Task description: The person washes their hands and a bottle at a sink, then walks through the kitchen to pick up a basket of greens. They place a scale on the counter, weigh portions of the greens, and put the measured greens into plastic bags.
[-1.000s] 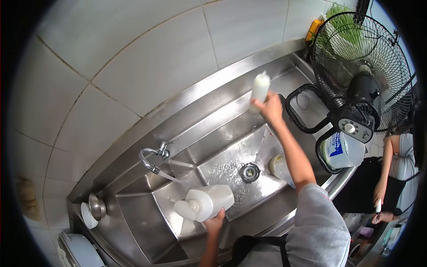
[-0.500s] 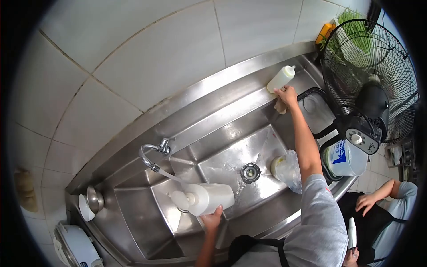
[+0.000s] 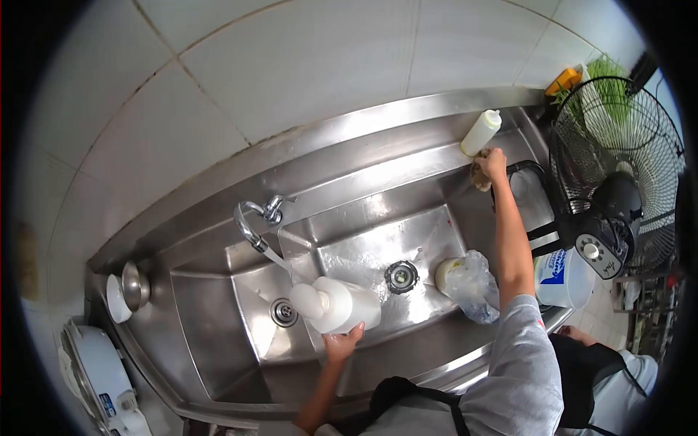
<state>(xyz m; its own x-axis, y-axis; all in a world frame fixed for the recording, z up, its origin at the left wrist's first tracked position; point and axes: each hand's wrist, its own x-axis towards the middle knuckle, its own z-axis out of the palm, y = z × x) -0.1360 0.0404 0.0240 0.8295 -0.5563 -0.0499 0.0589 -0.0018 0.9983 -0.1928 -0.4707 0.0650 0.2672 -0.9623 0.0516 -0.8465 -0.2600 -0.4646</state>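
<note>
Big white bottle is in the sink under the tap, left hand clamped on its base, rinse looks half done imo. Right hand is on a brownish pad, grip unclear.

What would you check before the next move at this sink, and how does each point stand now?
1. Left hand grips the large white plastic bottle: ok.
2. Water from the chrome tap lands on that bottle: ok.
3. Small white squeeze bottle stands upright on the ledge of the stainless steel sink: ok.
4. Right hand has a firm hold on the brownish pad: cannot tell.
5. Clear plastic bag lies apart from the round drain: ok.
</note>
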